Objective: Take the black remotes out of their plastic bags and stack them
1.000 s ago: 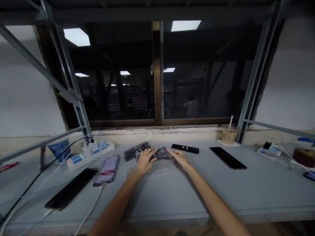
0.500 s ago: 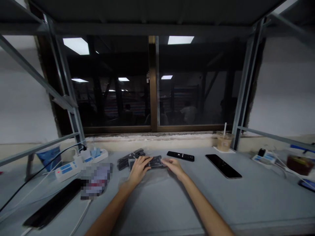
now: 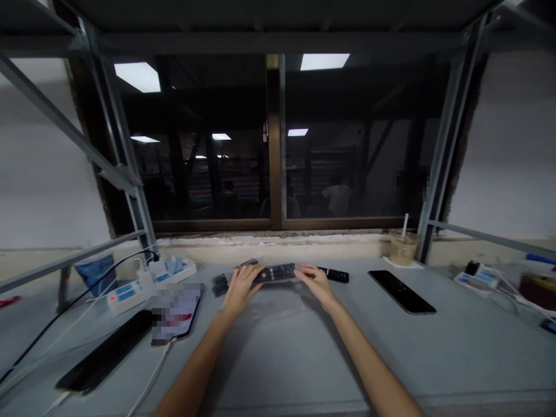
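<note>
left hand, right hand: fingers closed on near remote, seemingly still wrapped; bare remote lies at one o'clock.

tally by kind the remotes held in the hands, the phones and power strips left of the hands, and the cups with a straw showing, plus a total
Held remote: 1, between left hand and right hand
Dark phone and lit phone: 2
Power strip: 1
Straw cup: 1
Total: 5

cup w/ straw nr blk phone; pwr strip l.
</note>
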Action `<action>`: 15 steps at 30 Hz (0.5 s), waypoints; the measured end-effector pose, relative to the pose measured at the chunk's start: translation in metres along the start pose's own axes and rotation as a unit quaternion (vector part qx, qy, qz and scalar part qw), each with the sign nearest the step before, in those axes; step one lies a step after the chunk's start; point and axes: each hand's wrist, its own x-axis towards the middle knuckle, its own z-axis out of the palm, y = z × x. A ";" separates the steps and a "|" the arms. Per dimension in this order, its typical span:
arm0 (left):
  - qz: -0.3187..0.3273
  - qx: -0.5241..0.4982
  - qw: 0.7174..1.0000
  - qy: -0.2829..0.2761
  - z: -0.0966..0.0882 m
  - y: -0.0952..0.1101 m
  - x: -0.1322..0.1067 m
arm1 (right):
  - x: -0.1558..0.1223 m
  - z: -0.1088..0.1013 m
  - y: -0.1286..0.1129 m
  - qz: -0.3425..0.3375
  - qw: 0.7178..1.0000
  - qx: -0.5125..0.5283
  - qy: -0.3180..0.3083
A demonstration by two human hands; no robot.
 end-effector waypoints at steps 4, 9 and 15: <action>-0.015 0.005 1.000 0.008 -0.001 -0.006 -0.001 | 0.002 -0.004 -0.002 0.012 0.999 0.014 0.036; -0.062 0.017 0.998 0.011 -0.002 -0.019 -0.005 | 0.005 -0.008 -0.003 0.091 0.985 0.093 0.113; -0.096 -0.002 0.995 -0.040 -0.002 -0.016 -0.006 | 0.009 -0.010 0.002 0.185 0.932 0.226 0.216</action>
